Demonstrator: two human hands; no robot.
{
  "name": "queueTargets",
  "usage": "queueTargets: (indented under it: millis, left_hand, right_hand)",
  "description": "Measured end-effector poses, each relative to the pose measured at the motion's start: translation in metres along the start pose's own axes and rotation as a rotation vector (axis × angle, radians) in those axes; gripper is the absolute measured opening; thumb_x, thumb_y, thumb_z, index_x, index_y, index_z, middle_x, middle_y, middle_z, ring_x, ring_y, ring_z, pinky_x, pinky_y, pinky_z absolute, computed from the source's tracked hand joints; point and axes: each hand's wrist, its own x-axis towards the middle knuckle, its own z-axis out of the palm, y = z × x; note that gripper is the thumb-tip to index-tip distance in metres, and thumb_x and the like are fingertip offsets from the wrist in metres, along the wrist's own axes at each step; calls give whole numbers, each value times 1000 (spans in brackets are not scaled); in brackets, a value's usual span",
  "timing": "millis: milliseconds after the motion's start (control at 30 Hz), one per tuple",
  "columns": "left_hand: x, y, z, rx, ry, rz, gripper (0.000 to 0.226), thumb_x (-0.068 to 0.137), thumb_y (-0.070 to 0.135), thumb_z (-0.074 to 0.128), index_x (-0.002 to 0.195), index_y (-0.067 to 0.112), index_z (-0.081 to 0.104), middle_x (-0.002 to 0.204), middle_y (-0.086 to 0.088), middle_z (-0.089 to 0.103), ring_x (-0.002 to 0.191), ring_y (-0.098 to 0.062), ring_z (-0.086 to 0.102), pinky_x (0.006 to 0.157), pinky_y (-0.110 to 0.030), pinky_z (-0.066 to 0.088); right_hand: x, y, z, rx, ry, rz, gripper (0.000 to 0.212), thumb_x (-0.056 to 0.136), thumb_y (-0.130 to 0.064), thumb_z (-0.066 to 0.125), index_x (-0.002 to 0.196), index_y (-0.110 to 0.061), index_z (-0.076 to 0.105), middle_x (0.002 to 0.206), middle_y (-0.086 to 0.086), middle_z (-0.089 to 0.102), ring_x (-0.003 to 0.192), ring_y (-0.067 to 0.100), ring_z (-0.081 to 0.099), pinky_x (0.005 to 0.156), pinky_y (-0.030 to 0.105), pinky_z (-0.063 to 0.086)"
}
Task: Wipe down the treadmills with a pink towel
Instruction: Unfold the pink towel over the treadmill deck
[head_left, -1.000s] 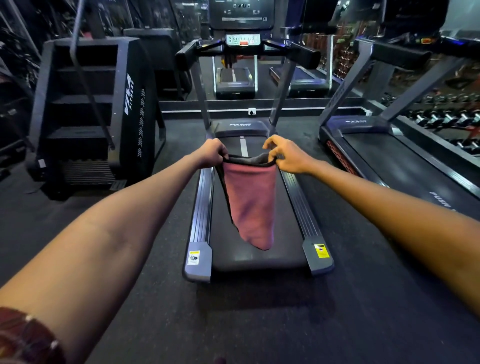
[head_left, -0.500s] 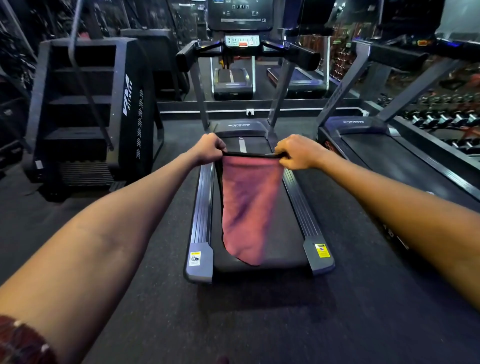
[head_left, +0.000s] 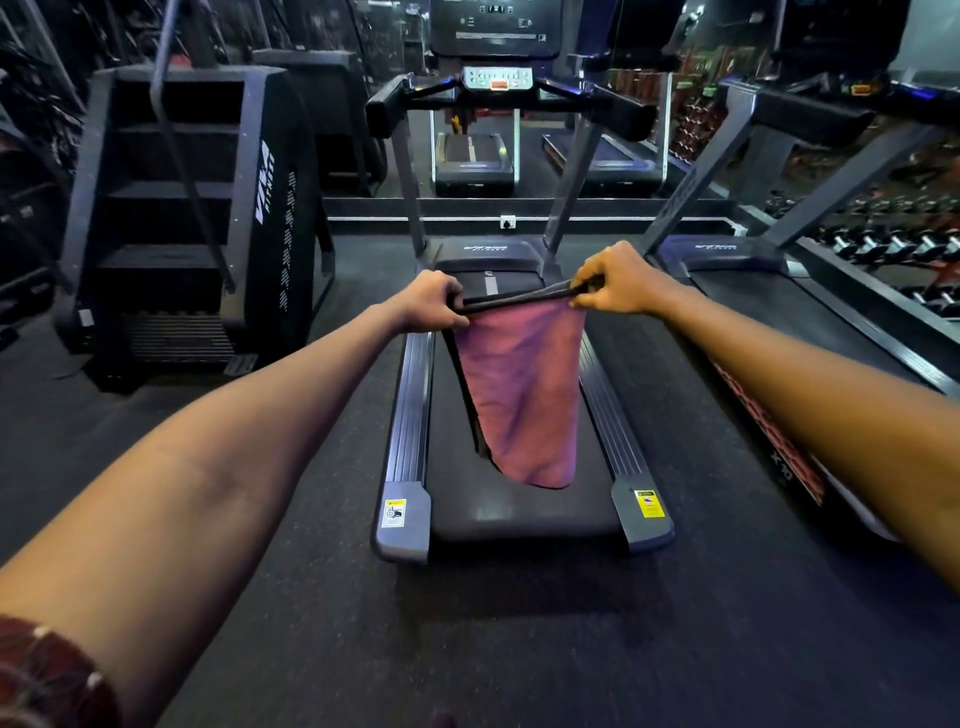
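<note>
**Towel stretched out, treadmill not yet touched**

We hold the pink towel (head_left: 522, 395) by its top edge, out over the near treadmill (head_left: 410, 415). Left hand (head_left: 431, 301) curled tight around the left corner; right hand (head_left: 621, 280) pinching the right corner between thumb and fingers. The top hem runs nearly taut between the two fists, tilted a little higher on the right. It reads dark along that edge, likely a folded-over layer or border; we cannot tell which.

The cloth hangs free below the hands, in front of the running belt (head_left: 519, 509), its lower end rounded and drooping toward the rear end of the deck. Whether the hem brushes the belt we cannot say from this angle.

Handling judgement: light, limp, thin fabric with soft creases. It will not hold a shape and will bunch under pressure. No risk of breakage or slipping. For wiping, corner grips look poor; better to gather it into a pad under one flat palm.

A second treadmill (head_left: 779, 312) stands to the right, a stair climber (head_left: 197, 208) to the left, dumbbells (head_left: 893, 244) racked at far right.

Task appears barely begun: no surface under the cloth yet.
</note>
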Motion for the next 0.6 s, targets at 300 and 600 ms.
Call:
queueTargets:
  millis: [300, 600]
  left_hand:
    - [13, -4, -17, 83, 28, 74, 18, 76, 5, 73, 85, -8, 64, 84, -21, 64, 74, -21, 52, 61, -25, 31]
    - [19, -25, -17, -160, 139, 43, 16, 72, -7, 72, 86, -2, 65, 80, -6, 60, 77, -17, 56, 62, -7, 41]
  right_hand:
    - [-3, 6, 7, 121, 92, 183, 22, 75, -12, 75, 94, -1, 74, 91, 16, 72, 84, 23, 66, 64, 11, 34]
    - [-1, -8, 8, 588, 181, 239, 43, 68, 5, 76, 80, -27, 50, 68, 6, 62, 63, 14, 54, 64, 26, 47]
